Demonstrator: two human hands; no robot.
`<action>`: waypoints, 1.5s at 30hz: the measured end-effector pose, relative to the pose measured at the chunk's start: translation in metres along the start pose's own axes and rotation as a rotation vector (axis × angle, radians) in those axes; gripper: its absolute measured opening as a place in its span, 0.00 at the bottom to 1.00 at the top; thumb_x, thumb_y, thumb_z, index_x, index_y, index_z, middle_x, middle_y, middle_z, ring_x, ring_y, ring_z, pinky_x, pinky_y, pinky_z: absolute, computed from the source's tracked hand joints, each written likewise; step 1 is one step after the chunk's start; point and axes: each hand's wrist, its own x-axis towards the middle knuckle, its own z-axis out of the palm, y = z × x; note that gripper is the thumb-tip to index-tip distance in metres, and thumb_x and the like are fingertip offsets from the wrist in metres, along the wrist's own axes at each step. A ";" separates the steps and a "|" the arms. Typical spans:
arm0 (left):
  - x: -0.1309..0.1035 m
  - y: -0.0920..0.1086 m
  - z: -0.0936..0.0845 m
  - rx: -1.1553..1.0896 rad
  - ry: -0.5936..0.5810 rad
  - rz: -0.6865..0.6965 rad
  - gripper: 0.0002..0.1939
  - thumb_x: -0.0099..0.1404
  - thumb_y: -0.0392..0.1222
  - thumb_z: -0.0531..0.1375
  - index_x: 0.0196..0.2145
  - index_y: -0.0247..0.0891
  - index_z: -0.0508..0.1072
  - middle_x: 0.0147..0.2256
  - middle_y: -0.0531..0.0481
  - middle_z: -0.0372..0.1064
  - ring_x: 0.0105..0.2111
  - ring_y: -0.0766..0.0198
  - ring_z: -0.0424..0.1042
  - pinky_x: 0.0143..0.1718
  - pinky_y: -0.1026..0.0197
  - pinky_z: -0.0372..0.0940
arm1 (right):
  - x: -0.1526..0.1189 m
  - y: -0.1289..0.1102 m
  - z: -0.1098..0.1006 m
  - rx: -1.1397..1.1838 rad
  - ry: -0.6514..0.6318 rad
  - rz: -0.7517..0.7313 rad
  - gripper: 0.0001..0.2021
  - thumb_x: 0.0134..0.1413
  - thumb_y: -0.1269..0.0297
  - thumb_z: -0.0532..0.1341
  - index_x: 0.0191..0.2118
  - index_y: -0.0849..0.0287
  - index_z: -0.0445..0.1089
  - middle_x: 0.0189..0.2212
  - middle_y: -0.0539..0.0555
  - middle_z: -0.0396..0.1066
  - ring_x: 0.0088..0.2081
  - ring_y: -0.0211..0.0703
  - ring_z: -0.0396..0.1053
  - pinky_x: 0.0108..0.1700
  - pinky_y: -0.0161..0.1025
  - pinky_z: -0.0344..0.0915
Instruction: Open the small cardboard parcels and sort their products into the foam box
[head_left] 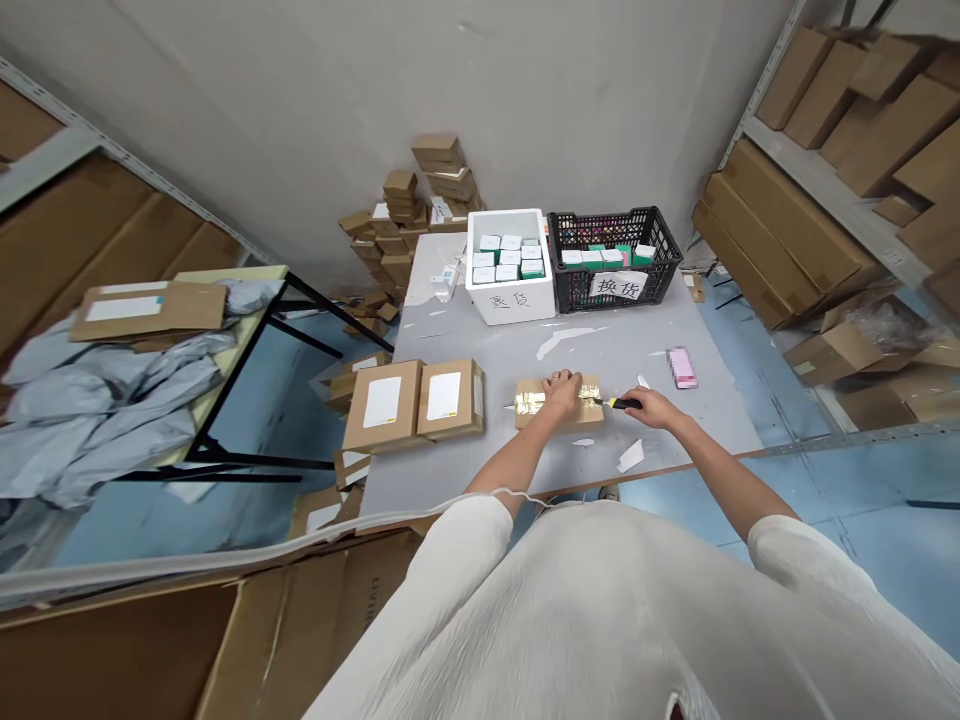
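Wrinkled white cloth, the wearer's loose shirt (600, 610), spreads closest, its soft folds running down to short, wide sleeves. Beyond it stands a smooth grey counter (517, 345) with a thin brown edge and pale, torn-looking patches. Near that edge lies a small, flat cardboard box (592, 414), banded lengthwise with glossy, crinkled golden tape (530, 402) that throws back bright glints. Across the middle of the box rests the left hand (564, 392), knuckles bent; how far its grip closes on the cardboard I cannot tell. At the box's right end, the right hand (651, 407) has its grip wrapped round the slim black-and-yellow handle of a utility knife (624, 404), whose narrow blade points left toward the tape. Irregular paper scraps (631, 456) lie near the hands, and a flat pink rectangle (682, 368), blurred over, sits farther right. To the left, two matte brown cartons (382, 405) stand side by side, each with a white label. At the back, a thick-walled white foam box (511, 300) and a black plastic lattice crate (574, 292) both hold white-topped green small boxes (532, 268).
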 end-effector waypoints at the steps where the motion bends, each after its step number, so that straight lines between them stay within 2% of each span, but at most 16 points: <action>1: -0.003 -0.001 0.001 0.002 0.017 0.028 0.23 0.70 0.43 0.63 0.62 0.47 0.69 0.63 0.37 0.65 0.64 0.41 0.60 0.63 0.41 0.53 | 0.000 0.000 0.001 0.016 0.003 0.003 0.15 0.67 0.62 0.65 0.57 0.51 0.78 0.52 0.58 0.79 0.52 0.54 0.77 0.55 0.47 0.72; 6: -0.019 -0.003 0.014 0.011 0.164 0.178 0.27 0.77 0.41 0.49 0.71 0.42 0.62 0.69 0.32 0.61 0.70 0.41 0.57 0.68 0.36 0.50 | 0.000 0.003 0.018 0.111 0.048 0.024 0.16 0.67 0.59 0.65 0.57 0.50 0.78 0.53 0.58 0.79 0.53 0.57 0.76 0.57 0.50 0.72; 12: -0.025 0.000 0.027 -0.060 0.224 0.149 0.30 0.79 0.42 0.47 0.76 0.43 0.57 0.75 0.32 0.55 0.76 0.42 0.50 0.73 0.35 0.45 | 0.001 -0.009 0.035 0.144 0.134 0.077 0.17 0.70 0.58 0.62 0.60 0.49 0.76 0.54 0.59 0.78 0.55 0.57 0.75 0.58 0.51 0.72; 16: -0.028 0.001 0.025 -0.058 0.229 0.140 0.31 0.79 0.41 0.46 0.77 0.44 0.56 0.75 0.33 0.55 0.77 0.42 0.50 0.74 0.35 0.44 | -0.004 -0.011 0.030 0.135 0.140 0.089 0.18 0.71 0.55 0.62 0.61 0.48 0.76 0.54 0.59 0.77 0.55 0.58 0.75 0.58 0.51 0.72; 24: -0.034 0.003 0.019 -0.065 0.230 0.133 0.33 0.79 0.41 0.46 0.78 0.45 0.54 0.75 0.35 0.56 0.77 0.41 0.49 0.74 0.33 0.45 | 0.001 0.009 0.015 0.066 0.156 0.034 0.18 0.68 0.56 0.63 0.59 0.51 0.77 0.55 0.62 0.78 0.58 0.63 0.72 0.62 0.57 0.68; 29: -0.031 0.000 0.025 -0.073 0.233 0.142 0.32 0.79 0.41 0.46 0.77 0.44 0.55 0.74 0.35 0.58 0.77 0.44 0.51 0.75 0.35 0.43 | 0.009 0.033 0.005 0.151 0.289 0.110 0.21 0.68 0.53 0.62 0.62 0.52 0.75 0.56 0.62 0.77 0.58 0.63 0.72 0.64 0.58 0.68; 33: -0.025 -0.006 0.034 -0.089 0.237 0.141 0.33 0.78 0.44 0.49 0.78 0.42 0.54 0.76 0.36 0.54 0.78 0.46 0.48 0.77 0.37 0.38 | 0.018 0.038 0.012 0.226 0.289 0.165 0.24 0.66 0.51 0.62 0.63 0.52 0.74 0.56 0.61 0.76 0.56 0.61 0.73 0.63 0.57 0.69; 37: -0.027 -0.026 0.037 -0.117 0.211 0.161 0.37 0.76 0.54 0.54 0.77 0.43 0.55 0.79 0.37 0.46 0.80 0.46 0.41 0.78 0.36 0.34 | 0.026 0.019 0.031 0.312 0.296 0.163 0.23 0.65 0.48 0.62 0.60 0.52 0.75 0.54 0.61 0.76 0.56 0.59 0.74 0.64 0.56 0.69; 41: -0.051 -0.064 0.034 -0.113 0.196 0.073 0.47 0.69 0.66 0.64 0.77 0.47 0.56 0.80 0.37 0.40 0.80 0.42 0.36 0.77 0.33 0.34 | 0.033 -0.007 0.050 0.455 0.294 0.163 0.23 0.63 0.46 0.63 0.57 0.52 0.75 0.56 0.61 0.76 0.57 0.57 0.74 0.64 0.55 0.70; 45: -0.087 -0.099 0.035 -0.123 0.230 -0.039 0.55 0.61 0.65 0.72 0.78 0.49 0.54 0.80 0.35 0.37 0.80 0.37 0.36 0.76 0.33 0.40 | 0.039 -0.028 0.064 0.590 0.233 0.186 0.24 0.62 0.44 0.62 0.57 0.51 0.73 0.57 0.58 0.78 0.56 0.55 0.76 0.63 0.54 0.71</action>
